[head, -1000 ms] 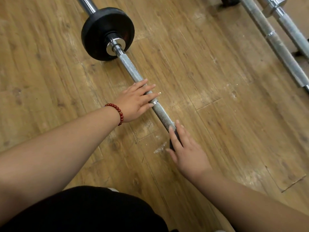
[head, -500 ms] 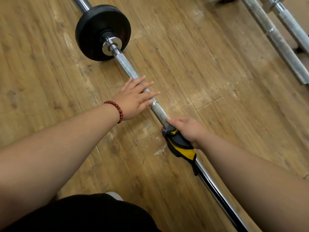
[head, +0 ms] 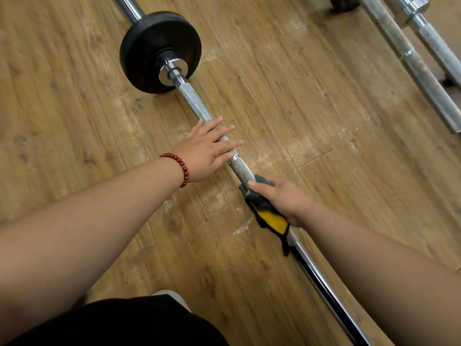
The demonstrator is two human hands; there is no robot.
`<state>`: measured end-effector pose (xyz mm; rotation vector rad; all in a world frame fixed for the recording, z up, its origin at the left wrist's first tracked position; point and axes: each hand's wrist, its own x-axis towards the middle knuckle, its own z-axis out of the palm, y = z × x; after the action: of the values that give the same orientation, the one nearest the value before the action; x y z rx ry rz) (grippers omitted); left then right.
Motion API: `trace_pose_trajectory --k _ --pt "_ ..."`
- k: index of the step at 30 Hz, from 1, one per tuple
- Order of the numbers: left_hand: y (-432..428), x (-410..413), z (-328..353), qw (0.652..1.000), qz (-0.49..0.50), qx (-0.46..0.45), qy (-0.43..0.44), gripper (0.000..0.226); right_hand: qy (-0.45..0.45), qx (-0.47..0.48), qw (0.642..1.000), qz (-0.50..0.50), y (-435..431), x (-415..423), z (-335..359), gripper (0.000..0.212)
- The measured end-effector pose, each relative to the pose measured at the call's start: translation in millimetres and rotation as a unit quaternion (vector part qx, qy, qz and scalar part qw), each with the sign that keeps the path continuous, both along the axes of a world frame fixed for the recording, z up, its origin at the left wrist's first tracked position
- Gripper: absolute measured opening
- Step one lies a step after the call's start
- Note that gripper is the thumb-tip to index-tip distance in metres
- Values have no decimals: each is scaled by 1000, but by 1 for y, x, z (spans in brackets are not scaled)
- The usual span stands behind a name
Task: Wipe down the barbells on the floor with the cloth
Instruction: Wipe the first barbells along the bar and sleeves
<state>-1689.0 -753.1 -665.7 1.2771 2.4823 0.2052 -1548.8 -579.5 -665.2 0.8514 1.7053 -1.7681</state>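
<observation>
The fingers and thumb of the right hand (head: 287,198) are curled round the black and yellow cloth (head: 272,219), and the cloth is wrapped round the barbell (head: 194,101). This spot is well down the bar from the black plate (head: 149,41), on the person's side. The fingers of the left hand (head: 207,151) are straight and spread out. They press on the bar between the plate and the cloth, maybe to stop it rolling. I think the wiping of this bar is just starting. Next the right hand needs to squeeze and slide the cloth along the bar. If it goes toward the plate, the left hand must move away. Two other barbells (head: 409,58) lie far to the right of the plate. A second ago the right hand lay flat on the cloth with straight fingers; now it grips.
</observation>
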Motion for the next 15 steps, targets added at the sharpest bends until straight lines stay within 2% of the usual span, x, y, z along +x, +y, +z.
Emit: trace_pose_trajectory --k 3,6,8,12,15 --pt "-1 -4 2 1000 -13 -5 -3 47 18 -6 1000 -8 -6 -15 6 37" --pt "-8 -17 5 999 -19 -22 22 49 -42 -50 998 7 0 8 9 50" --pt "-12 -24 6 999 -5 -25 26 49 -63 -70 995 39 3 19 10 47" --pt "-14 -27 2 999 -20 -18 38 49 1 20 999 30 -8 -19 3 35" --pt "-16 -33 -1 998 -45 -16 51 50 38 15 999 26 -15 -38 -3 32"
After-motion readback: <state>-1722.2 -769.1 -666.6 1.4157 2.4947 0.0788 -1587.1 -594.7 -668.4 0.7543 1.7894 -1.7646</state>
